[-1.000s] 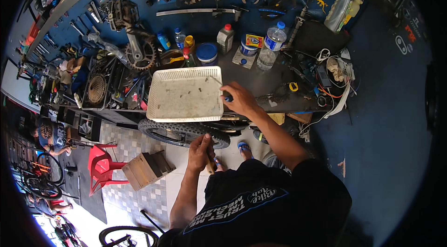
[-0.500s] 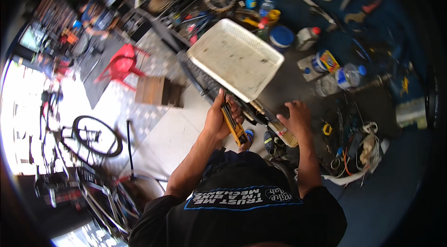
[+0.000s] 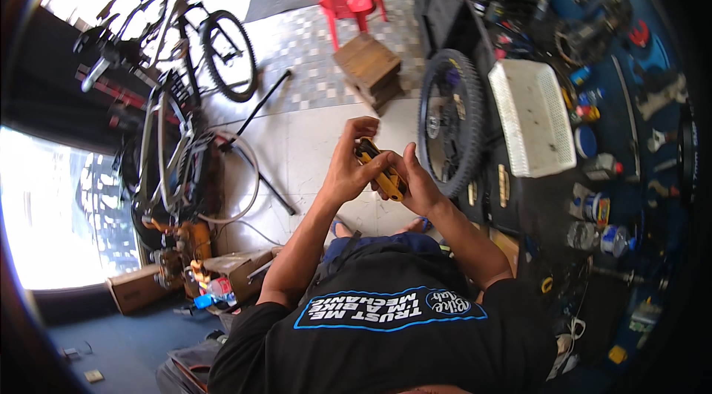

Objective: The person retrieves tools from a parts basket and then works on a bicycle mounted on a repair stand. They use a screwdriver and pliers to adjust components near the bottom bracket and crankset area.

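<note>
A yellow and black folding hex key set (image 3: 393, 185) is held in front of my body, above the pale floor. My left hand (image 3: 347, 170) grips its upper end, with the index finger curled over the top. From the other side my right hand (image 3: 420, 185) closes on the lower part, its thumb pointing up. The fingers cover much of the tool, and whether a key is folded out cannot be made out.
A bicycle wheel (image 3: 451, 123) stands against the workbench on my right, beside a white plastic basket (image 3: 530, 123). Ahead are a wooden box (image 3: 367, 61) and a red chair (image 3: 347, 1). A bicycle (image 3: 167, 134) is at my left, with a black stand leg (image 3: 267, 185) reaching across the floor.
The view has swung left, away from the workbench. My right hand has left the bench area and joined my left hand on the hex key set.
</note>
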### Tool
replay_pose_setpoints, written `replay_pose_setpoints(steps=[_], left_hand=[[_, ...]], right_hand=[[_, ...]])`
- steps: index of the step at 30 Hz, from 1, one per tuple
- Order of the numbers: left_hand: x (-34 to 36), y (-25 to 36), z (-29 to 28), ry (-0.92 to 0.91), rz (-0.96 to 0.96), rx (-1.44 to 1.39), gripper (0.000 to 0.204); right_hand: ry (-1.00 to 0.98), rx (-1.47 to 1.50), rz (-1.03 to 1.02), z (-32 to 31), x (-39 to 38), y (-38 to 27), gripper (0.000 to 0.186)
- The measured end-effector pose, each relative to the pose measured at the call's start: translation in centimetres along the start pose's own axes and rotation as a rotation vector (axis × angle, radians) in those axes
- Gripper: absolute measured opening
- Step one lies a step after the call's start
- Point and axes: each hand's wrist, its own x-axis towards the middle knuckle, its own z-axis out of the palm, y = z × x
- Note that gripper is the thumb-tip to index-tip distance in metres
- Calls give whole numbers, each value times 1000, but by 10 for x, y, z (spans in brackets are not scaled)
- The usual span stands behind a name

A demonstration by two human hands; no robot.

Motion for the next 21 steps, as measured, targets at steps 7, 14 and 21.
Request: replay_pose_setpoints(steps=[7,14,21], left_hand=[[-110,-17,-165,224,-62,479,85],[-180,-49,-235,450,-193,507,74],[-225,-60,-292,431,-372,530,69]], right_hand=[[32,-140,33,117,133,102,65],[14,-391,71,195,213,182,34],[-250,-429,191,220,257,201,31]])
